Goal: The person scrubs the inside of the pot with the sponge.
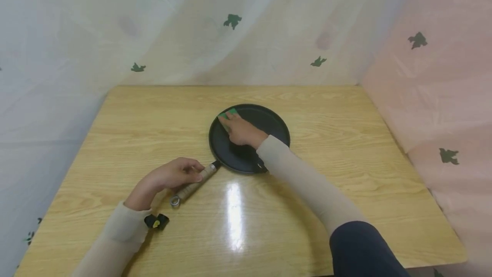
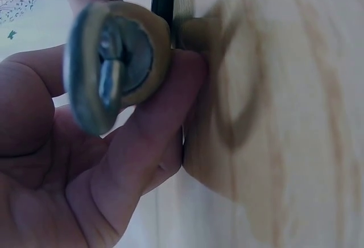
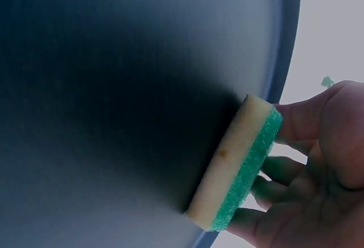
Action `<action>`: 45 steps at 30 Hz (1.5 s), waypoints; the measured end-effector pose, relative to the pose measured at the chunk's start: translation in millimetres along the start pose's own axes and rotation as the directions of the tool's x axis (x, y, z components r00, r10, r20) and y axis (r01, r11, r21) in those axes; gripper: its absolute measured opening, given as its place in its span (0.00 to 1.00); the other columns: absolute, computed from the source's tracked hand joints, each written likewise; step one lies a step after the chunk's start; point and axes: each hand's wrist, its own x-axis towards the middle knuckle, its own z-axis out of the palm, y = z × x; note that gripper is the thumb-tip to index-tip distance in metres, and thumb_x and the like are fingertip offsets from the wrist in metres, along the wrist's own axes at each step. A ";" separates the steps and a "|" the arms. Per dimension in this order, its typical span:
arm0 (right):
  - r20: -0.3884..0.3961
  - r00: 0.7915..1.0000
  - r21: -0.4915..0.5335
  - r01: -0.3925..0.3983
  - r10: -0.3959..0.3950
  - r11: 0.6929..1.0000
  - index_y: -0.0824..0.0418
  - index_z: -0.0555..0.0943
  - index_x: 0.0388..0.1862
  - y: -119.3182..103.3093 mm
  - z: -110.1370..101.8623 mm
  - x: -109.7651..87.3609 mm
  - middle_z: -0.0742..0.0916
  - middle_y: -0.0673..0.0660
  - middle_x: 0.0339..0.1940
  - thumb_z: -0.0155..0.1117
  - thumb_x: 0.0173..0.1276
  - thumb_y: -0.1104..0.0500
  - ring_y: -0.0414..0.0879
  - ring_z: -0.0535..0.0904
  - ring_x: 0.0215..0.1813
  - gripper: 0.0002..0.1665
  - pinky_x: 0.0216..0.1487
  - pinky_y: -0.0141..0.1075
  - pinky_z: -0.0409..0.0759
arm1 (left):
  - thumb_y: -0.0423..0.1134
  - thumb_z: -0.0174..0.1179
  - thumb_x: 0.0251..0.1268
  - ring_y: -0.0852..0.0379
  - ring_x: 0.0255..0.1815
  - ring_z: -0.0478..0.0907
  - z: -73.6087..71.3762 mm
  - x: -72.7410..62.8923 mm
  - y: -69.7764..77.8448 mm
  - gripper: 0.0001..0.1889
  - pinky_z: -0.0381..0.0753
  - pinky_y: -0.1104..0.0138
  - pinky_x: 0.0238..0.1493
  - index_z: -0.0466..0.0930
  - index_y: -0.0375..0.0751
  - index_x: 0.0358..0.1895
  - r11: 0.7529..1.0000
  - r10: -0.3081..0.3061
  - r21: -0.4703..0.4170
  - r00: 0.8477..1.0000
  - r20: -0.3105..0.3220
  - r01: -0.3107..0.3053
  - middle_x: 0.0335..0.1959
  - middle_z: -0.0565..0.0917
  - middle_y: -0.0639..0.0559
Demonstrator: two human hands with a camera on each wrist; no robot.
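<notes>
A black flat frying pan (image 1: 267, 121) lies on the table, its wood-coloured handle (image 1: 189, 190) pointing toward the near left. My left hand (image 1: 173, 175) grips that handle; in the left wrist view the fingers curl beneath it and the metal hanging ring (image 2: 79, 83) faces the camera. My right hand (image 1: 244, 131) holds a sponge (image 1: 233, 112) against the pan's inner surface at the far left rim. Seen from the right wrist, the sponge's pale yellow side (image 3: 224, 165) meets the pan, while thumb and fingers are on its green side.
The wooden table (image 1: 338, 157) reaches back to a pale cloth wall (image 1: 173, 25) with dark green leaf-like shapes. A pinkish cloth (image 1: 442, 106) hangs along the right side. A small black bow-shaped thing with a yellow centre (image 1: 156, 222) is beside the left cuff.
</notes>
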 end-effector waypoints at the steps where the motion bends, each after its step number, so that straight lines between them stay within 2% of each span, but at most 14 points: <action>1: -0.002 1.000 0.002 -0.004 0.004 1.000 0.53 0.52 0.88 4.0 -1.7 -0.1 0.48 0.60 0.89 0.47 0.78 0.69 0.56 0.40 0.88 0.42 0.83 0.49 0.45 | 0.37 0.62 0.78 0.48 0.48 0.82 0.1 0.4 -0.1 0.21 0.81 0.55 0.50 0.78 0.23 0.63 1.000 0.004 0.004 1.000 0.000 -0.004 0.46 0.87 0.40; 14: 0.009 0.998 0.045 -0.069 0.069 0.997 0.53 0.52 0.88 42.7 -22.6 -10.5 0.48 0.58 0.89 0.48 0.77 0.69 0.56 0.39 0.88 0.44 0.84 0.50 0.41 | 0.37 0.63 0.77 0.52 0.42 0.79 5.1 4.4 0.2 0.19 0.78 0.60 0.44 0.79 0.25 0.61 1.000 -0.003 -0.008 1.000 -0.012 0.003 0.42 0.86 0.44; 20: 0.029 0.995 0.075 -0.102 0.100 0.992 0.52 0.51 0.88 57.5 -28.5 -23.7 0.46 0.56 0.89 0.47 0.78 0.69 0.55 0.37 0.88 0.43 0.84 0.52 0.39 | 0.36 0.62 0.77 0.52 0.41 0.79 4.3 2.3 3.6 0.20 0.78 0.60 0.43 0.78 0.24 0.62 1.000 -0.001 -0.007 1.000 -0.004 0.001 0.43 0.86 0.42; 25: 0.025 0.995 0.069 -0.099 0.098 0.993 0.54 0.51 0.88 68.3 -32.7 -37.7 0.47 0.58 0.89 0.47 0.81 0.67 0.57 0.38 0.88 0.40 0.83 0.54 0.41 | 0.36 0.62 0.77 0.51 0.43 0.80 2.9 2.6 3.4 0.20 0.80 0.60 0.43 0.78 0.24 0.62 1.000 -0.012 -0.009 1.000 0.000 0.012 0.45 0.86 0.41; 31: -0.006 0.997 0.061 -0.075 0.075 0.995 0.59 0.53 0.87 76.1 -29.9 -54.3 0.48 0.64 0.88 0.47 0.83 0.65 0.62 0.40 0.87 0.37 0.83 0.56 0.43 | 0.36 0.62 0.78 0.51 0.42 0.79 2.4 3.9 0.8 0.20 0.79 0.60 0.41 0.78 0.24 0.63 1.000 -0.010 -0.007 1.000 0.005 0.010 0.45 0.86 0.41; 38: -0.046 0.997 0.084 -0.052 0.056 0.995 0.60 0.53 0.87 78.9 -19.6 -73.3 0.49 0.65 0.88 0.46 0.84 0.66 0.64 0.41 0.87 0.36 0.82 0.57 0.44 | 0.36 0.62 0.77 0.54 0.35 0.76 2.2 3.6 0.8 0.19 0.76 0.64 0.34 0.78 0.24 0.63 0.999 -0.019 -0.029 1.000 0.004 0.019 0.41 0.85 0.43; 45: -0.084 0.996 0.099 -0.029 0.038 0.995 0.61 0.54 0.86 67.8 -3.4 -93.2 0.50 0.67 0.87 0.46 0.84 0.67 0.65 0.41 0.86 0.35 0.81 0.61 0.46 | 0.36 0.62 0.77 0.56 0.29 0.72 1.7 -0.8 0.7 0.21 0.73 0.66 0.29 0.76 0.24 0.65 0.999 -0.025 -0.026 1.000 -0.009 0.025 0.37 0.83 0.45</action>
